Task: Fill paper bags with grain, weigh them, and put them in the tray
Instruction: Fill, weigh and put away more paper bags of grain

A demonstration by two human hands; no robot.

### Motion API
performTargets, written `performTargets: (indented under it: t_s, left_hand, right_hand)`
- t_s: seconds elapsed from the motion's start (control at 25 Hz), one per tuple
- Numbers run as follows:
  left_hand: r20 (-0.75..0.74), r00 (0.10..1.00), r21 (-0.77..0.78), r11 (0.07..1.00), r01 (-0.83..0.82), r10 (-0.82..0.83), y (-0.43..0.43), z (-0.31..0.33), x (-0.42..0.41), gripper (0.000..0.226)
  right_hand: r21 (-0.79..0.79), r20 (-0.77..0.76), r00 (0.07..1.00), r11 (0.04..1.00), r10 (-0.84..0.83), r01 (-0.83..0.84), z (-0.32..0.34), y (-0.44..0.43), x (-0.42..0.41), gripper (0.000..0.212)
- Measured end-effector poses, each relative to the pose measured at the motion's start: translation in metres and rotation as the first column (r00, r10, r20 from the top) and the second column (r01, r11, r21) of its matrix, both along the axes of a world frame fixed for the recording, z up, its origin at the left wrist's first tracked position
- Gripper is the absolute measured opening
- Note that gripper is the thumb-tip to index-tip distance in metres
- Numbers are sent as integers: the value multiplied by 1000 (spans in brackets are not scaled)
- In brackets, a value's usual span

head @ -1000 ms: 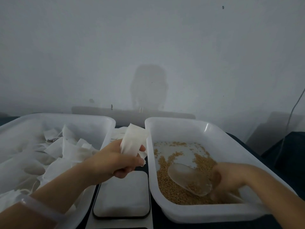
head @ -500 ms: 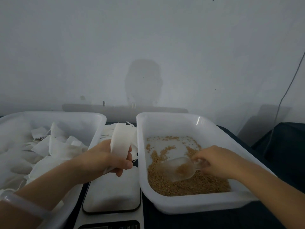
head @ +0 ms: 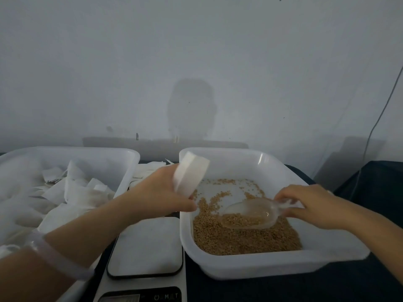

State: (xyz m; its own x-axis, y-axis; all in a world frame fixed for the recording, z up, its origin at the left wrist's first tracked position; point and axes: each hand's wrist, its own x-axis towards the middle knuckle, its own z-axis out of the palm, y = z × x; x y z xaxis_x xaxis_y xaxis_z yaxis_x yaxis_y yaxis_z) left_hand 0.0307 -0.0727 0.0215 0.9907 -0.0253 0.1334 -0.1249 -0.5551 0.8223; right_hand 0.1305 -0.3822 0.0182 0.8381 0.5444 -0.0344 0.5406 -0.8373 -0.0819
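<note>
Where our left forearm comes in at the near edge, a pale bangle circles the wrist. Just to its right lies the scale, with a white platform and a dark display strip too blurred to read.

Beyond the platform, our left hand is curled round the lower part of a white paper bag. The bag stands tilted, its open mouth uppermost and leaning toward the other hand, above the left wall of the grain tray.

Our right hand, well apart from the left, pinches the handle of a clear plastic scoop between thumb and fingers. The scoop's bowl points toward the left hand and carries some grain. We cannot tell whether it touches the heap beneath it.

That heap lies under and in front of the right hand, thick on the near side of the tray and thinning to scattered kernels farther off.

Left of the left hand sits a second tray, piled with crumpled white filled bags. More loose paper lies between the two trays, just beyond the left hand. Both trays and the scale rest on a dark tabletop.

Farthest off rises a pale wall with a shadow on it, and a thin cable hangs far to the right of the right hand.
</note>
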Motion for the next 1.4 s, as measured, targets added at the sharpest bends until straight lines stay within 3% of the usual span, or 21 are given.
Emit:
performTargets:
  t_s: [0.12,0.32,0.52,0.8,1.12,1.28,1.4]
  left_hand:
    - [122,992,319,946,-52,13,-29,-2,14,34]
    - [89,993,372,923,-99,71,-50,-24,32,27]
    - [120,988,349,928,-131,95,-61,-29,40,26]
    - [232,961,349,910,-225,149,-68,-40,44,28]
    - [240,963,228,956,-182,125,-65,-39,43,33]
    - [167,986,286,957,-52,4,-66,-38,43,35]
    - [156,988,265,962,-59,18,-67,-37,46,34]
  right_hand:
    - [158,4,1000,987,0,-1,20,-13,-5,23]
    - [380,-10,1000,925,10,-6,71,-26,-14,30]
    - [271,54,997,961,47,-60,102,-17,-13,26]
    - [92,9,999,995,46,-47,119,-5,-6,23]
    - [132,0,997,989,72,-72,116,1,1,23]
    - [128,15,998,990,56,-58,112,1,2,23]
    - [127,-19,998,990,65,-63,113,1,2,24]
